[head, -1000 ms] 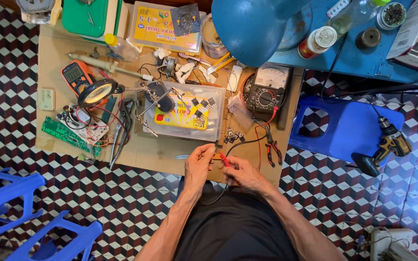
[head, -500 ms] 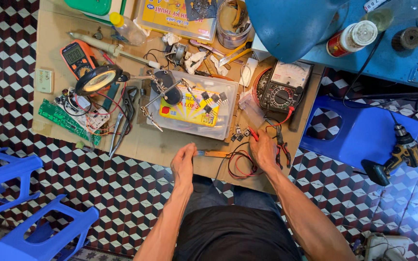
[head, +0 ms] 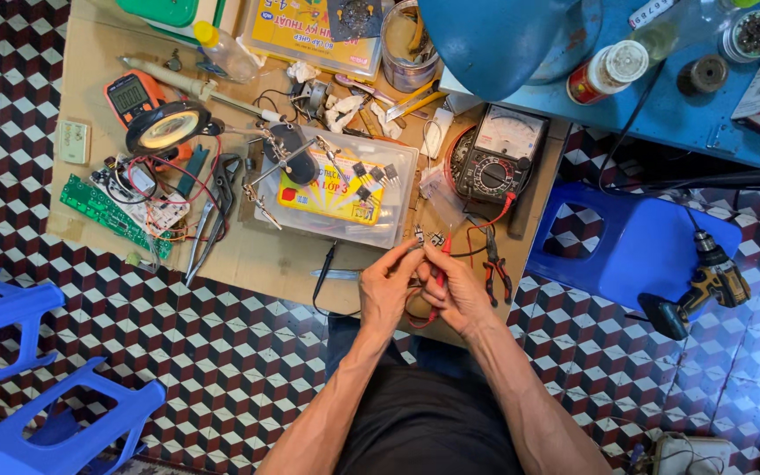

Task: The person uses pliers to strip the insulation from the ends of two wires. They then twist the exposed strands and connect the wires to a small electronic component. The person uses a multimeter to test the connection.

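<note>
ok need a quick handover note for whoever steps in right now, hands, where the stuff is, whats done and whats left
Left hand: fingertips pinch a small dark component at the table's near edge.
Right hand: holds the red probe, tip up toward that component.
Black probe: lies loose on the cardboard-topped table, left of the hands.
Analog multimeter: sits beyond the hands, leads running down to them.
Two more small components lie just past the fingers; red-handled pliers to the right.
Done: red probe and part in hand.
Left: black probe not picked up; I cannot tell whether the probe touches a leg yet.
</note>
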